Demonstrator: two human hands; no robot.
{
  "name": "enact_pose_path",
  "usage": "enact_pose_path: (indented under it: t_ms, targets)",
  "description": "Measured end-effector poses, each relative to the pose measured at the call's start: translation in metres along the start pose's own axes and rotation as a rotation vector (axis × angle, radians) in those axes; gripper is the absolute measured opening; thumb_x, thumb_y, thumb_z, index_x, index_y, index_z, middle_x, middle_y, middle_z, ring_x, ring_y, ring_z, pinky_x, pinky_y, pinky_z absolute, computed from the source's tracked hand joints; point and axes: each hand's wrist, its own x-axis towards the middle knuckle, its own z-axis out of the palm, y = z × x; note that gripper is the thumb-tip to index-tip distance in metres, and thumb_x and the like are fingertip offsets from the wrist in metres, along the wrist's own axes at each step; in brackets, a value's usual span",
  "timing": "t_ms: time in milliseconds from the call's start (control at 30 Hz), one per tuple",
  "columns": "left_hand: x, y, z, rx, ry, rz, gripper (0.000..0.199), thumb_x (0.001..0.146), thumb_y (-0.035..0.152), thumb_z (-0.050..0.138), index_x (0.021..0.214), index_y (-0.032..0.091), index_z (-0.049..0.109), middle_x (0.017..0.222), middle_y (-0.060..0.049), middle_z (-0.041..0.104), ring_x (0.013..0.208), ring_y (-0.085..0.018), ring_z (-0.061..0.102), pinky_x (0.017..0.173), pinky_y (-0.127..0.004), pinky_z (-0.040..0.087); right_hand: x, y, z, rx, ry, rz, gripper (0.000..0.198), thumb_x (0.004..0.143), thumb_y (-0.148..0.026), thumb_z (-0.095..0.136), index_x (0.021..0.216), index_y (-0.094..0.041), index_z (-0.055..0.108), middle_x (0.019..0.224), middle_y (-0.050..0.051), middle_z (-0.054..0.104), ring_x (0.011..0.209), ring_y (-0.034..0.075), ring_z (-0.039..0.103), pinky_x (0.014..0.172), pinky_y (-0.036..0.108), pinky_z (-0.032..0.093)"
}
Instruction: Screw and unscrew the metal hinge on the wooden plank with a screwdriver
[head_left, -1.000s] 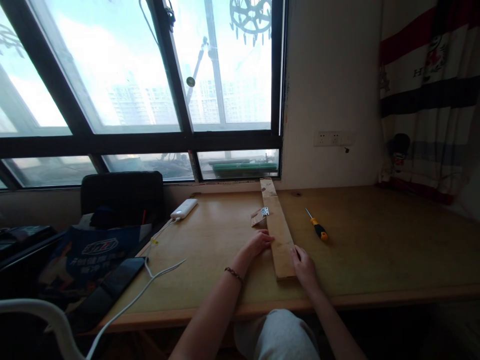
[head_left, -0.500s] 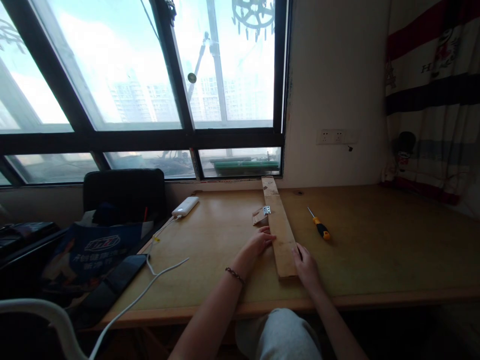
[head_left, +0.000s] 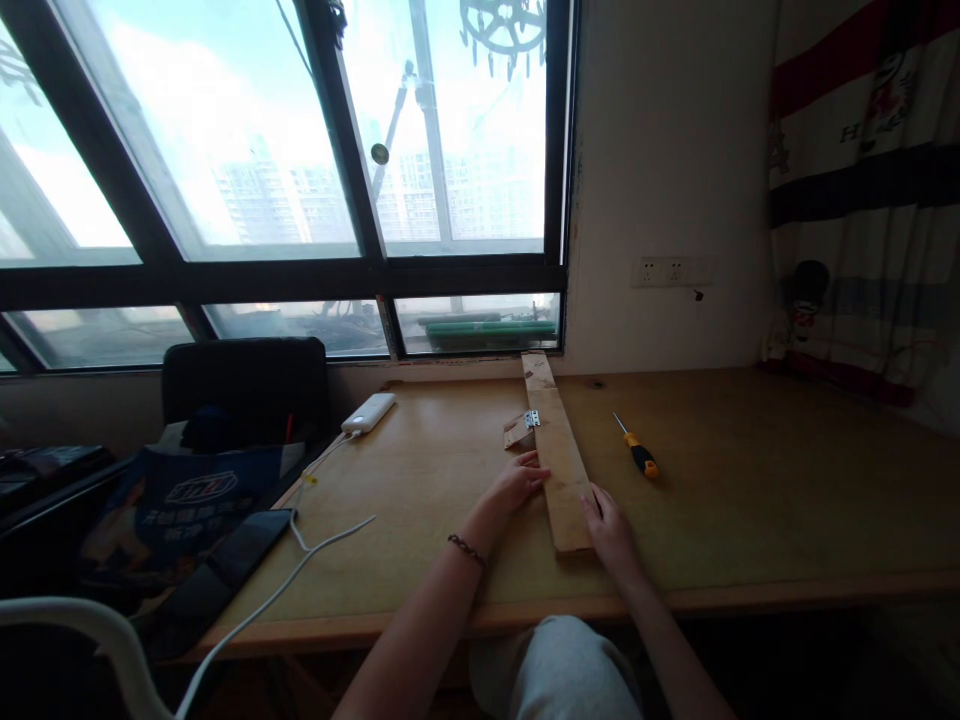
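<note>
A long wooden board (head_left: 564,470) runs from near to far along the tabletop (head_left: 750,490), its far end towards the window (head_left: 480,325). The left hand (head_left: 516,484) grips its left edge; the right hand (head_left: 610,528) is closed on the right edge, closer to the near end. Farther along, a metal hinge (head_left: 532,418) sits at the board's left edge (a small wooden piece (head_left: 516,433) slants out beside it). A yellow-and-black screwdriver (head_left: 642,456) lies to the right, its tip pointing far.
</note>
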Motion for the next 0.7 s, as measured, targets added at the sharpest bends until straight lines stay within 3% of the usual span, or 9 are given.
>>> enact_pose_path:
  t_ms: [200,367,567,700]
  targets:
    - [-0.002,0.001,0.003,0.021,0.017,0.002,0.046,0.057,-0.004,0.070,0.100,0.011,0.059,0.099,-0.012,0.066,0.089,-0.020,0.065,0.082,-0.028,0.053,-0.003,-0.002,-0.001,0.007,-0.002,0.024,0.050,0.080,-0.042,0.042,0.112,-0.007,0.058,0.117,0.017,0.058,0.110,0.027,0.054,0.096,0.038,0.040]
    - [0.002,-0.001,0.002,0.007,0.102,0.022,0.038,0.063,0.013,0.075,0.096,0.011,0.057,0.097,-0.013,0.066,0.083,-0.019,0.066,0.074,-0.027,0.054,0.001,0.003,-0.004,0.012,0.108,0.010,0.049,0.082,-0.041,0.039,0.116,-0.008,0.053,0.116,0.018,0.057,0.105,0.026,0.056,0.091,0.039,0.044]
    - [0.016,-0.003,-0.002,-0.092,0.112,0.091,0.024,0.073,0.023,0.068,0.091,0.012,0.057,0.087,-0.011,0.065,0.076,-0.015,0.065,0.070,-0.023,0.053,0.073,-0.011,-0.029,-0.238,0.298,-0.293,0.038,0.080,-0.032,0.041,0.107,-0.011,0.057,0.112,0.015,0.059,0.108,0.025,0.050,0.095,0.041,0.037]
    - [0.022,-0.003,-0.004,-0.190,0.100,0.107,0.017,0.076,0.021,0.064,0.088,0.013,0.056,0.085,-0.009,0.064,0.074,-0.013,0.064,0.071,-0.021,0.052,0.122,-0.002,-0.045,-0.423,0.396,-0.422,0.032,0.082,-0.020,0.036,0.102,-0.010,0.059,0.110,0.015,0.059,0.105,0.023,0.049,0.096,0.038,0.034]
